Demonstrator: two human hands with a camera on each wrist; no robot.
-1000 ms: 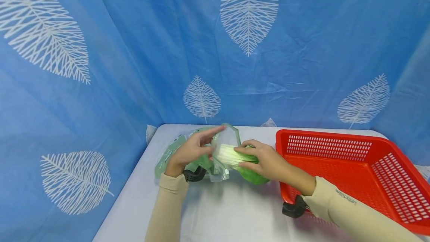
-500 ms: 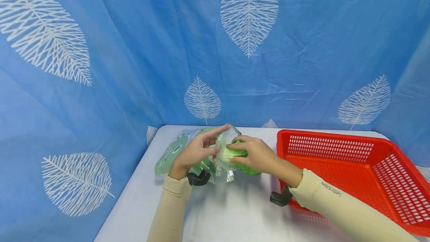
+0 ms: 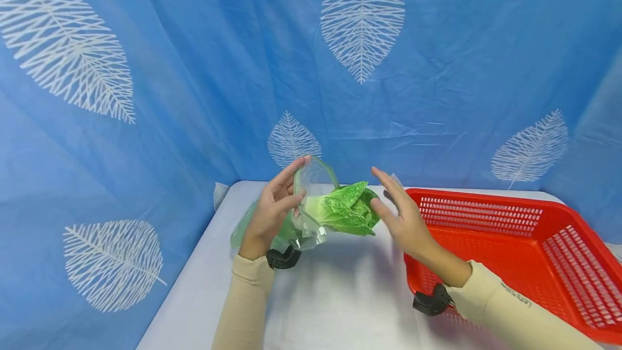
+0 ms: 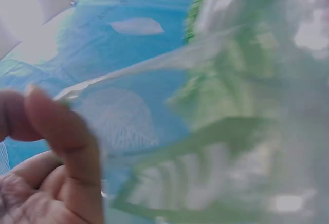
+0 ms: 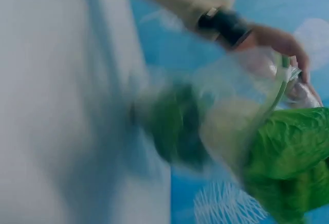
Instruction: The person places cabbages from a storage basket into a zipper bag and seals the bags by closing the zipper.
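My left hand (image 3: 272,209) holds a clear zip bag (image 3: 311,234) by its mouth, the index finger along the upper rim and thumb close to the opening. A Chinese cabbage (image 3: 346,208) lies on its side with the pale stem end inside the bag mouth and the leafy end sticking out to the right. To the right of those leaves, my right hand (image 3: 405,220) is raised with fingers spread and nothing in it. The right wrist view shows a blurred dark green shape (image 5: 180,126) deeper in the bag. Pale leaf prints (image 4: 180,183) mark the bag's green side.
A red perforated plastic basket (image 3: 486,242) stands at the right of the white-covered table (image 3: 340,307), right beside my right forearm. Blue cloth (image 3: 437,96) with white leaf patterns hangs behind and at the left.
My right hand first pushed the cabbage left toward the bag, then let go and drew back right. The left hand and the bag mouth have risen slightly and shifted left; more leaves show.
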